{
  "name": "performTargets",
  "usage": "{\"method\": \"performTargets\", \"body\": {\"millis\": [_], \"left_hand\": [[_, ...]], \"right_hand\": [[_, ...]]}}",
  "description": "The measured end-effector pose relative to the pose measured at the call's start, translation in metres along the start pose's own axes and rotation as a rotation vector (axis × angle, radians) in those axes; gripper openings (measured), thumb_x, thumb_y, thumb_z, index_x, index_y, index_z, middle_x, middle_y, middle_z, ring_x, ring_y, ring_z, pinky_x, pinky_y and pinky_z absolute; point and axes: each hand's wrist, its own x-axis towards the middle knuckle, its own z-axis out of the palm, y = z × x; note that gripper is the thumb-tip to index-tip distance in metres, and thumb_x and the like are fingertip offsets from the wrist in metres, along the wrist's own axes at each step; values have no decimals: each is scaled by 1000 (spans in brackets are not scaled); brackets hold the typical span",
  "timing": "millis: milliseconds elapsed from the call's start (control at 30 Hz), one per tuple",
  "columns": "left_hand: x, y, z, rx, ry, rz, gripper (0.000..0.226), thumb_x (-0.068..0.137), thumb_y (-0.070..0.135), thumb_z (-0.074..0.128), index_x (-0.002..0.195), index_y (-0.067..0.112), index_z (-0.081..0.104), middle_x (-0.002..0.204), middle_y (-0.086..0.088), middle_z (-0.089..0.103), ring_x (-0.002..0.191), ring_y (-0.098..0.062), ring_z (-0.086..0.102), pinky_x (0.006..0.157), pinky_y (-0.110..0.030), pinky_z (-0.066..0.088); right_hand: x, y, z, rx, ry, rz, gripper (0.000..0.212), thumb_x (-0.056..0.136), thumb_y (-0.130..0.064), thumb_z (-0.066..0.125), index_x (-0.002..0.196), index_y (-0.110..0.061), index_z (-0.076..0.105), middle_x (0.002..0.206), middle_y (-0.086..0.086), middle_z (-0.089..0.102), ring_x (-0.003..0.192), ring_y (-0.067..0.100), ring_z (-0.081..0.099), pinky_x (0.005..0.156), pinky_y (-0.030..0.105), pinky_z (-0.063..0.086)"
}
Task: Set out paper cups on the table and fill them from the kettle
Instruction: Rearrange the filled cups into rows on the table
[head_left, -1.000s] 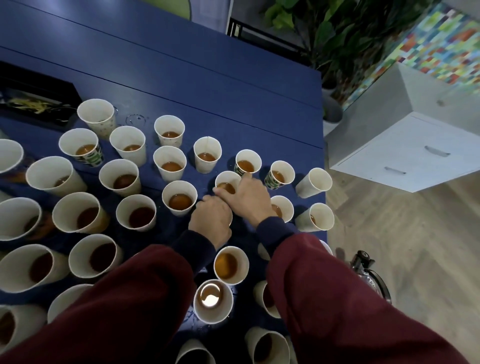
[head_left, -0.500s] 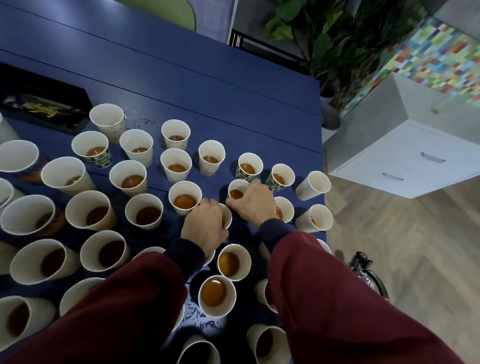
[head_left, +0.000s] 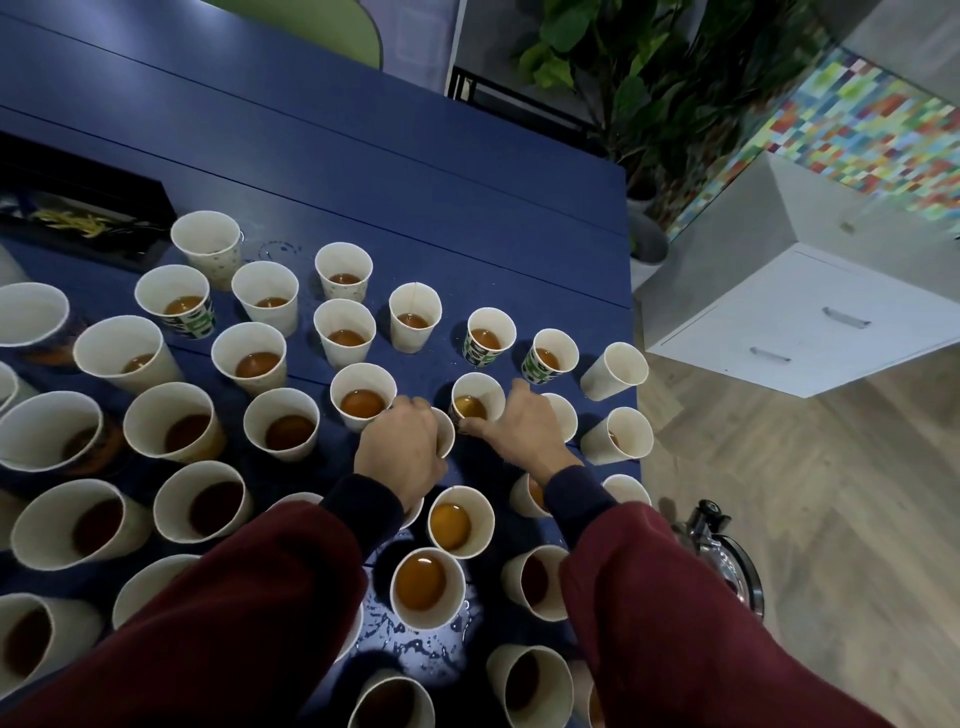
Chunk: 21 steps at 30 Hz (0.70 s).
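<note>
Bench: blue (head_left: 415, 171), running across left and middle of frame, packed with cups.
Cups: white paper (head_left: 249, 358), a few with green print, upright in loose rows from far left to the bench's right edge; brown drink in most.
Left grip: centre frame (head_left: 400, 452), knuckles up, fingers curled round the left cup (head_left: 445, 434). Grasping it, only a sliver of rim peeking out past the knuckles.
Right grip: just right of the other (head_left: 519, 428), thumb on the near side and fingers round the far side of the right cup (head_left: 477, 397). Grasping it, drink showing inside.
Between the two: left cup and right cup side by side, nearly touching.
Sleeves: maroon with dark blue cuffs (head_left: 649, 597), coming up from the bottom edge.
Kettle: lower right (head_left: 727, 556), off the bench's right edge, above the wood floor (head_left: 805, 493), partly hidden behind the right sleeve; what it stands on, cannot tell.
Spill: wet splashes (head_left: 415, 642) on the bench, lower centre, around a full cup.
Tray: black (head_left: 78, 218), upper left, something yellow inside.
Cabinet: white, two drawers (head_left: 805, 322), right side.
Plant: green leaves (head_left: 623, 78), top centre.
</note>
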Motion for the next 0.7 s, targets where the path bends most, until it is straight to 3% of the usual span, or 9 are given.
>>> {"method": "performTargets", "body": {"millis": [133, 233, 400, 567, 700], "left_hand": [[-3, 0, -8, -34, 23, 25, 58, 82, 41, 76, 125, 13, 50, 123, -8, 57, 108, -23, 62, 81, -30, 51], [-9, -1, -20, -52, 62, 68, 59, 81, 44, 74, 124, 13, 49, 123, -9, 56, 110, -26, 61, 84, -33, 50], [-23, -7, -42, -118, 125, 98, 55, 78, 45, 74, 117, 14, 52, 115, -8, 58, 107, -27, 59, 84, -38, 49], [-40, -16, -55, -108, 193, 91, 55, 77, 49, 74, 117, 18, 54, 113, -6, 60, 105, -26, 59, 81, -36, 47], [-53, -29, -55, -124, 181, 79, 57, 78, 50, 74, 122, 19, 54, 121, -7, 60, 110, -28, 58, 84, -39, 49]], "right_hand": [[-33, 12, -3, 49, -4, 22, 56, 86, -46, 73, 123, -10, 51, 116, 12, 65, 104, 30, 62, 78, 37, 47], [-69, 18, 5, 1, -32, -26, 61, 89, -47, 69, 134, -11, 49, 123, 11, 63, 115, 31, 61, 93, 40, 49], [-111, 13, 33, -70, -119, -160, 76, 87, -46, 72, 146, -13, 38, 137, 12, 49, 126, 30, 50, 99, 36, 40], [-116, 3, 45, -51, -85, -156, 63, 90, -41, 66, 142, -15, 42, 137, 14, 49, 122, 33, 54, 96, 38, 44], [-115, -3, 48, -23, -64, -52, 62, 93, -54, 62, 134, -10, 46, 132, 17, 50, 120, 36, 54, 94, 38, 43]]}}
